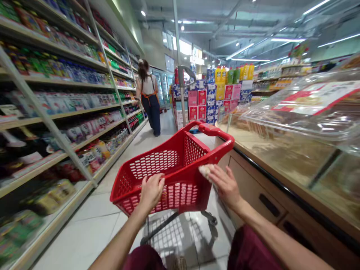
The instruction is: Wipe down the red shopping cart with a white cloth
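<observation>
A red plastic shopping cart (165,195) on a grey frame stands side-on in front of me. My left hand (152,190) rests on the near rim of its basket, fingers curled over the edge. At the handle end, my right hand (225,184) reaches to the basket's side with fingers stretched out and thumb raised. A small whitish, fuzzy-looking piece (204,171) shows at those fingertips; what it is, I cannot make out. The cart's red handle (216,131) is just beyond the right hand, untouched.
Shelves (84,144) of bottles and packs line the left. A person (149,97) with an orange-strapped apron stands in the aisle, back turned. Stacked cartons (197,103) are ahead. On the right, a counter (253,153) holds clear plastic food boxes (306,101).
</observation>
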`<state>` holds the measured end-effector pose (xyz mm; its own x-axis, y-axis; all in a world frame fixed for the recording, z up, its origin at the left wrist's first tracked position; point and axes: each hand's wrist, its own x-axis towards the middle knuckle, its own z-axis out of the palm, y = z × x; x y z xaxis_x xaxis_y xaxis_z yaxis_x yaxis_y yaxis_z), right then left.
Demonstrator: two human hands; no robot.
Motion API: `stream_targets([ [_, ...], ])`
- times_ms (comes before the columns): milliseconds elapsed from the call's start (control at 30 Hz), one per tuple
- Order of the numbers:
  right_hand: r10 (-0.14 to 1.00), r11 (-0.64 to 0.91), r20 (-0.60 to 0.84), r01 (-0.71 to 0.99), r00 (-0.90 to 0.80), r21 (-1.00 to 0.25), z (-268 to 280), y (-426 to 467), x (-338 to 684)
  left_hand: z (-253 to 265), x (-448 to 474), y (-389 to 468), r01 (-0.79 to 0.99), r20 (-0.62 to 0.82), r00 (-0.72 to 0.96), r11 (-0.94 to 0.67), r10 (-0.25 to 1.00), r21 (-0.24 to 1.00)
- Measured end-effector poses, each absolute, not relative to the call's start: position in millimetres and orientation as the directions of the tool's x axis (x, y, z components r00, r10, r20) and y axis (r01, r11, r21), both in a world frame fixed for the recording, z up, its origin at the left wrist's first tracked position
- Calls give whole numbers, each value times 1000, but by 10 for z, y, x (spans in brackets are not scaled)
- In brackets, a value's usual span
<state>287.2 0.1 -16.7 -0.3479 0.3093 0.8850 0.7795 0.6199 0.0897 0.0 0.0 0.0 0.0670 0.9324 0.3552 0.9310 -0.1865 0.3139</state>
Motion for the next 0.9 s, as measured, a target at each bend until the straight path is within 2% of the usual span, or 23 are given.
stream_targets([
  [67, 326, 525, 912, 850, -249, 45, -2, 114, 3008, -9, 143, 1, 922, 351, 34, -165, 936, 351],
  [133, 339, 483, 912, 875, -230, 41, 9, 153, 3094, -4, 245, -2, 909, 338, 9, -149, 941, 389],
  [267, 386, 580, 822, 803, -418, 137, -361, -32, 3096, 42, 293, -11, 882, 294, -13, -128, 956, 454],
  [333, 402, 618, 797, 776, -451, 127, -422, -152, 3105, 62, 283, -17, 877, 300, -14, -133, 954, 463],
  [500, 385, 465, 908, 885, -167, -34, 121, -51, 3317, 76, 279, -37, 872, 281, -37, -106, 959, 478],
  [567, 374, 420, 919, 906, -126, -47, 190, 33, 3368, 76, 280, -56, 869, 273, -42, -99, 961, 484],
  [633, 386, 421, 905, 907, -177, -2, 28, 12, 3343, 73, 278, -84, 867, 273, -36, -106, 961, 487],
  [767, 408, 550, 824, 826, -394, 122, -378, -259, 3206, 62, 282, -165, 866, 285, -28, -119, 958, 486],
  [833, 403, 565, 844, 822, -353, 74, -278, -337, 3211, 58, 293, -218, 867, 286, -21, -125, 958, 482],
  [900, 375, 511, 909, 859, -183, -38, -14, -299, 3280, 64, 309, -278, 868, 280, -16, -126, 960, 480],
])
